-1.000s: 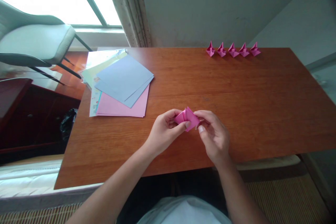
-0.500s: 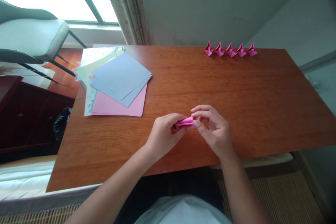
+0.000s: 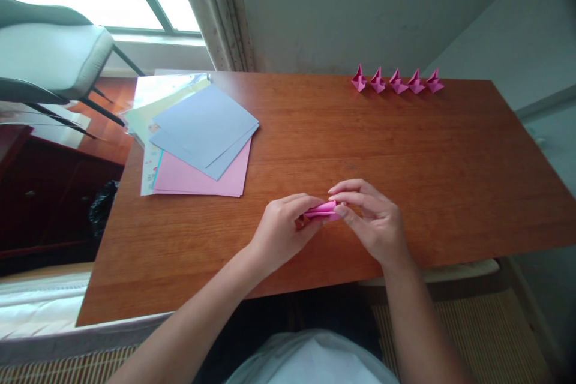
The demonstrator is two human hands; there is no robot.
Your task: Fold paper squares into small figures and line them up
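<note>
A small folded piece of pink origami paper (image 3: 323,210) is held between my two hands above the near middle of the table. My left hand (image 3: 284,228) pinches its left end between thumb and fingers. The thumb and fingers of my right hand (image 3: 372,219) close on its right end, and the fingertips partly cover that edge. Several finished pink origami figures (image 3: 398,82) with pointed tips stand in a row near the table's far edge, to the right.
On the table's (image 3: 297,132) left side lie blue paper sheets (image 3: 211,126) over pink paper sheets (image 3: 202,177), with clear plastic packaging (image 3: 135,123) beneath. A chair (image 3: 54,60) stands by the window at the far left. A curtain (image 3: 216,6) hangs behind the table.
The folded pink paper and both hands have shifted slightly right in view. The fingers of my right hand have moved a little along the paper's right end. The camera has tilted slightly.
</note>
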